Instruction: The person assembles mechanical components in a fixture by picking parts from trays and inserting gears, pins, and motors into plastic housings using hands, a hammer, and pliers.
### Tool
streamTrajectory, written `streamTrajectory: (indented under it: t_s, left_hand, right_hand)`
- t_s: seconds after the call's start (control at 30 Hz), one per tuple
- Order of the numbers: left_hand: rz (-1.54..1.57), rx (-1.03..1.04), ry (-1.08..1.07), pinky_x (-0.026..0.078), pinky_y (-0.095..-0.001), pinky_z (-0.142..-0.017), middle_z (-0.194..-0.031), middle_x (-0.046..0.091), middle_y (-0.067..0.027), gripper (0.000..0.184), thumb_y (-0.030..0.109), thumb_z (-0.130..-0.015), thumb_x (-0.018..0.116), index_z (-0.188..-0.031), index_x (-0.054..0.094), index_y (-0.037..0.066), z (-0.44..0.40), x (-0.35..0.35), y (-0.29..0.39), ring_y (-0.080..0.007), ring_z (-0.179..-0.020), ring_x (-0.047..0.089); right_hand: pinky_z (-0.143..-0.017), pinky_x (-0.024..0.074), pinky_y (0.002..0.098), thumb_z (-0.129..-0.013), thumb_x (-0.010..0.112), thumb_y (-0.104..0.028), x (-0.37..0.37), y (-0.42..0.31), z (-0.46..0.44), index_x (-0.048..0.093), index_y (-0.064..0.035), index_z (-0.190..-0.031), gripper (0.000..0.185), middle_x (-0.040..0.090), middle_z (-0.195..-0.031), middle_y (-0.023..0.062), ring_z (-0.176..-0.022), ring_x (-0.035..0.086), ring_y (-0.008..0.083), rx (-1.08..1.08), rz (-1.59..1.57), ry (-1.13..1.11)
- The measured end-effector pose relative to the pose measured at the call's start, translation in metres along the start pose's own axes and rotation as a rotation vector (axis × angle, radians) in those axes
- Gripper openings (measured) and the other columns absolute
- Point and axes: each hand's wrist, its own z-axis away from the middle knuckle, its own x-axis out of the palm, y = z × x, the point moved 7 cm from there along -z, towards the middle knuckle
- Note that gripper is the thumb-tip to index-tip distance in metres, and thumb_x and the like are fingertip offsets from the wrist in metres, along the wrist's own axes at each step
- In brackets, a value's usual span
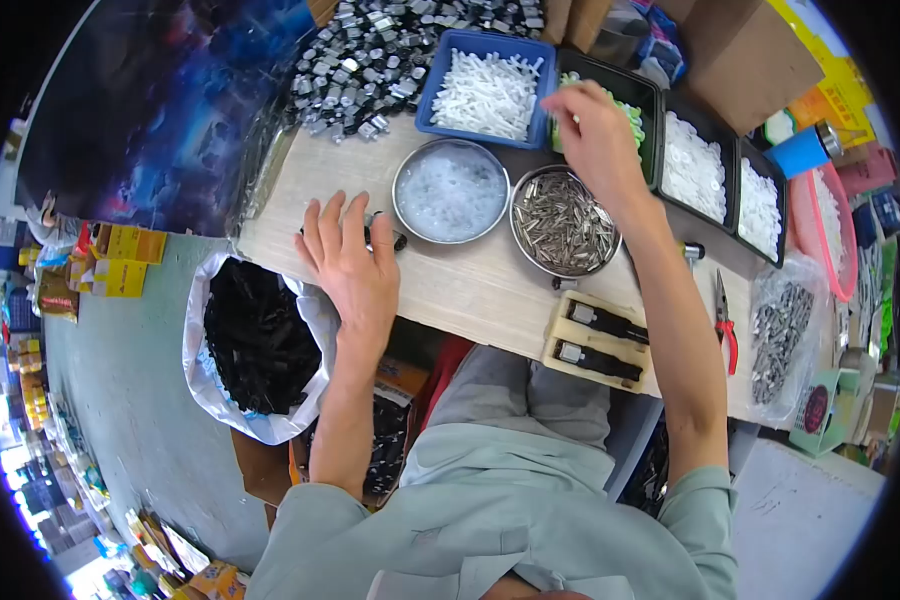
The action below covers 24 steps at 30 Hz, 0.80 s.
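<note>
My left hand [350, 265] lies palm down at the table's left side, fingers stretched and slightly apart. A small dark part [399, 241] pokes out from under it, mostly hidden by the hand. My right hand [592, 125] is above the black tray of green pieces [634, 120], near the right rim of the blue tray of white plastic pieces [485, 92]. Its fingers are bent together in a pinch; anything between them is too small to make out. Below that forearm stands a round metal bowl of slim metal pins [564, 222]. Beside it is a bowl of clear, whitish bits [451, 190].
A cream holder [562, 362] carries two black-and-metal parts at the table's front edge. Red-handled pliers [727, 335] and a bag of metal parts [782, 335] lie right. Metal-and-black fittings [355, 65] are heaped at the back. A white sack of black pieces [198, 335] stands left.
</note>
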Motion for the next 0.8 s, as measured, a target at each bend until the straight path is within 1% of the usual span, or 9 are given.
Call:
streamTrajectory:
  t_s: [0.07,0.1,0.17,0.23,0.33,0.5,0.57,0.63,0.8]
  left_hand:
    - [0.371,-0.001,-0.077,0.045,-0.0473,-0.093,-0.114,0.067,-0.0138,0.019,0.01,-0.093,0.067,-0.11,0.07,0.003,0.003,-0.003,0.024,-0.0355,-0.11,0.06]
    - [0.553,-0.011,-0.11,0.049,-0.0428,-0.088,-0.11,0.069,-0.013,0.017,0.006,-0.092,0.067,-0.108,0.07,0.002,0.004,-0.002,0.038,-0.0336,-0.103,0.063]
    - [0.806,0.183,-0.211,0.05,-0.0403,-0.075,-0.096,0.069,-0.0116,0.017,-0.002,-0.085,0.07,-0.102,0.07,0.001,-0.003,0.008,0.091,-0.0316,-0.088,0.065]
    - [0.779,0.312,-0.419,0.05,-0.0427,-0.077,-0.092,0.066,-0.0133,0.016,0.0,-0.081,0.072,-0.097,0.069,0.0,0.0,0.032,0.136,-0.0336,-0.089,0.062]
    - [0.622,0.453,-0.427,0.051,-0.0438,-0.08,-0.091,0.062,-0.0134,0.016,0.002,-0.077,0.074,-0.091,0.067,0.001,0.004,0.055,0.175,-0.0341,-0.092,0.06]
    - [0.578,0.468,-0.481,0.051,-0.0432,-0.081,-0.093,0.061,-0.0135,0.016,0.003,-0.076,0.076,-0.088,0.066,0.002,0.004,0.073,0.185,-0.0336,-0.093,0.059]
    - [0.605,0.461,-0.485,0.051,-0.043,-0.081,-0.093,0.061,-0.0132,0.017,0.003,-0.075,0.077,-0.088,0.066,0.002,0.003,0.071,0.184,-0.0336,-0.094,0.059]
    - [0.654,0.429,-0.455,0.051,-0.0432,-0.08,-0.092,0.06,-0.0126,0.017,0.003,-0.076,0.077,-0.088,0.065,0.002,0.003,0.07,0.18,-0.0334,-0.094,0.059]
    - [0.768,0.386,-0.396,0.05,-0.0428,-0.078,-0.088,0.06,-0.0118,0.014,0.002,-0.079,0.075,-0.089,0.064,0.002,0.003,0.063,0.176,-0.0333,-0.091,0.059]
  right_hand:
    - [-0.084,0.0546,0.0437,-0.085,0.064,0.0,-0.003,0.024,-0.012,0.073,-0.0034,-0.095,0.015,0.069,-0.101,0.0152,-0.093,0.068,0.0371,0.038,0.113,-0.025]
    - [-0.085,0.0545,0.0443,-0.085,0.064,-0.002,-0.002,0.034,-0.017,0.074,-0.0043,-0.095,0.014,0.069,-0.101,0.0159,-0.094,0.068,0.0375,0.052,0.144,-0.107]
    - [-0.086,0.0542,0.0455,-0.085,0.065,-0.007,0.001,0.052,-0.018,0.075,-0.0059,-0.094,0.014,0.07,-0.101,0.0174,-0.096,0.068,0.0383,0.093,0.197,-0.281]
    - [-0.082,0.0537,0.0413,-0.083,0.069,-0.006,-0.005,0.06,-0.015,0.072,-0.0048,-0.099,0.016,0.07,-0.1,0.0165,-0.093,0.068,0.0354,0.084,0.261,-0.319]
    - [-0.081,0.0534,0.041,-0.084,0.071,-0.008,-0.008,0.062,-0.002,0.071,-0.005,-0.098,0.014,0.069,-0.095,0.0158,-0.09,0.068,0.0349,0.009,0.238,-0.392]
    - [-0.078,0.0521,0.0427,-0.085,0.071,-0.01,0.001,0.06,0.014,0.067,-0.0023,-0.093,0.011,0.067,-0.091,0.0161,-0.085,0.066,0.0365,-0.017,0.212,-0.386]
    - [-0.076,0.0514,0.0439,-0.086,0.067,-0.006,-0.002,0.058,0.015,0.065,-0.0006,-0.091,0.008,0.066,-0.09,0.0171,-0.083,0.065,0.038,-0.018,0.21,-0.355]
    - [-0.076,0.0514,0.0439,-0.086,0.065,-0.005,-0.002,0.063,0.017,0.065,-0.0003,-0.091,0.006,0.065,-0.09,0.0175,-0.083,0.065,0.0382,-0.044,0.251,-0.323]
    - [-0.076,0.0524,0.0442,-0.085,0.064,-0.001,-0.007,0.066,0.019,0.064,0.0002,-0.091,0.005,0.065,-0.093,0.0177,-0.085,0.065,0.0386,-0.118,0.143,-0.349]
